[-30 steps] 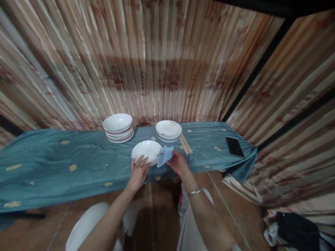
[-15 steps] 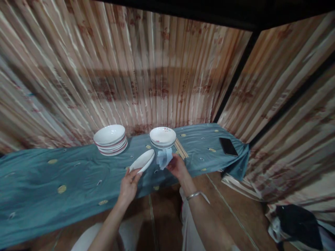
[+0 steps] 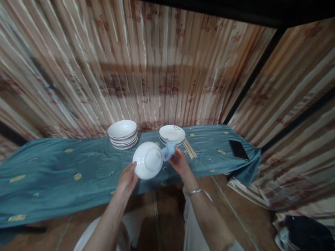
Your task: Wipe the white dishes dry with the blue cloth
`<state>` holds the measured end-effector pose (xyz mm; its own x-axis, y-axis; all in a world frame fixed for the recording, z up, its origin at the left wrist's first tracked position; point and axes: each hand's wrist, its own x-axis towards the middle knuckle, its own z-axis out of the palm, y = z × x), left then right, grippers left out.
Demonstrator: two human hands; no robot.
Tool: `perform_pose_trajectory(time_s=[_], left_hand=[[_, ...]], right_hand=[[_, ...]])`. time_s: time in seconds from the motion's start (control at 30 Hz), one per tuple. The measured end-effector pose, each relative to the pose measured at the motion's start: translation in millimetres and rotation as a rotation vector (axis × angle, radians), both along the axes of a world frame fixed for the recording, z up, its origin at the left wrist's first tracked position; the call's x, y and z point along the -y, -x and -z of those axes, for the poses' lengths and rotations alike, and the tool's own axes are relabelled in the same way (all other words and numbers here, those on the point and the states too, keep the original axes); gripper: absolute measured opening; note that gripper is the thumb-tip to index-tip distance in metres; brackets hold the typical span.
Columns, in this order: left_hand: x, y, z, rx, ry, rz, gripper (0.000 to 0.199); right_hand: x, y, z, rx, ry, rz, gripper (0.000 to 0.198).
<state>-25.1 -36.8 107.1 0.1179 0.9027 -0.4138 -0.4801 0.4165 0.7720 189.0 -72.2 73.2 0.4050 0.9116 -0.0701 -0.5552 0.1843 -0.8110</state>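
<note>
The left hand (image 3: 128, 177) holds a white dish (image 3: 148, 161) by its left edge, the fingers pinching the rim, partly hidden behind it. The dish is over the front part of the counter (image 3: 96, 165), tilted so that its underside and round foot ring face the camera. The right hand (image 3: 179, 162) pinches a crumpled light blue cloth (image 3: 169, 151) between its fingers, and the cloth appears to meet the right rim of the dish; how far round the edge it folds, I cannot tell. Behind the dish and to the left, a stack of white bowls (image 3: 122, 135) with reddish bands sits near the back of the counter. Behind the cloth stands a stack of shallow plates (image 3: 172, 133), the top one showing small red floral marks. Several chopsticks (image 3: 190, 149) lie side by side just right of these plates. Farther right, well apart, a flat black device (image 3: 238, 150) rests near the end of the counter, which is draped in a teal cover (image 3: 52, 188) with yellow motifs. A pleated, patterned curtain (image 3: 157, 69) hangs behind everything
</note>
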Motion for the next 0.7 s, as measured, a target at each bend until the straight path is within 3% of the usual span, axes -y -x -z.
perform_pose_trajectory(time_s=[0.07, 0.13, 0.23, 0.3, 0.37, 0.5, 0.7], left_hand=[[0.1, -1.0, 0.6, 0.006, -0.009, -0.001, 0.009], [-0.1, -2.4, 2.0, 0.023, -0.033, 0.010, 0.004], [-1.1, -4.6, 6.8, 0.099, -0.113, 0.058, 0.011], [-2.1, -5.0, 11.8, 0.147, -0.162, 0.072, 0.015], [-3.2, -4.2, 17.2, 0.151, -0.164, 0.032, 0.012], [-6.2, -2.6, 23.1, 0.154, -0.114, -0.028, 0.013], [-9.0, -5.3, 20.6, 0.217, -0.146, 0.060, 0.025]], right_hand=[[-5.1, 11.9, -12.8, 0.094, -0.004, 0.058, 0.025], [-9.3, 29.3, -26.5, 0.325, -0.054, 0.095, 0.031], [-10.6, 64.1, -40.3, 0.939, -0.118, 0.149, 0.036], [-8.4, 88.4, -41.6, 1.381, -0.113, 0.111, 0.041], [-6.1, 107.8, -37.9, 1.678, -0.138, 0.046, 0.044], [-10.5, 120.5, -31.7, 1.840, -0.154, 0.018, 0.043], [-33.2, 100.1, -37.2, 1.734, -0.027, 0.155, 0.038]])
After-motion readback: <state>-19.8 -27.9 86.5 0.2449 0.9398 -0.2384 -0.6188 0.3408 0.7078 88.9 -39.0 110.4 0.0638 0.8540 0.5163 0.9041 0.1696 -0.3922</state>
